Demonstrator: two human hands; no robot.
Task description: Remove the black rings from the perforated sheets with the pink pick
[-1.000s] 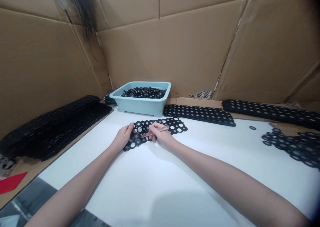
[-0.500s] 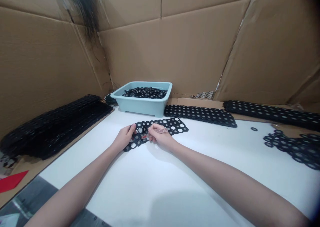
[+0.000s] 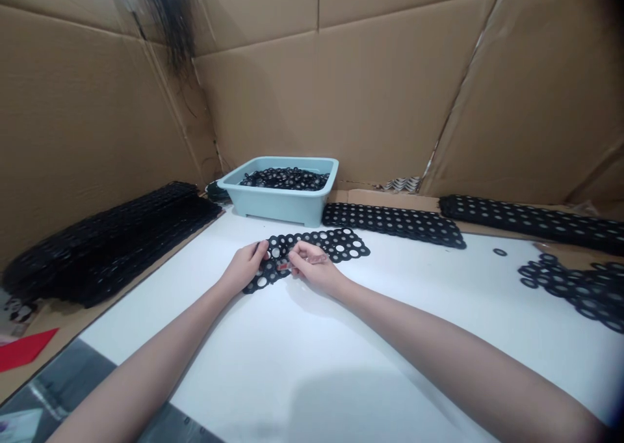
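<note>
A black rubber strip full of round holes point(image 3: 336, 244) lies on the white table point(image 3: 302, 358) in front of me. My left hand point(image 3: 246, 267) pinches the strip's near left end, fingers closed on it. My right hand point(image 3: 312, 266) is closed round a thin clear tool with a reddish tip point(image 3: 283, 267), which points at the strip next to my left fingers. Both hands rest on the strip, close together.
A pale blue tub point(image 3: 280, 199) of black rings stands behind the strip. A thick stack of black strips point(image 3: 107, 241) lies at the left. More perforated strips point(image 3: 394, 222) point(image 3: 531, 218) lie at the back right, a loose ring point(image 3: 500, 252) and torn strips point(image 3: 575, 287) at the right. Cardboard walls surround the table.
My right hand has shifted slightly left along the strip, with the tool tip nearer my left fingers. The view has moved a little.
</note>
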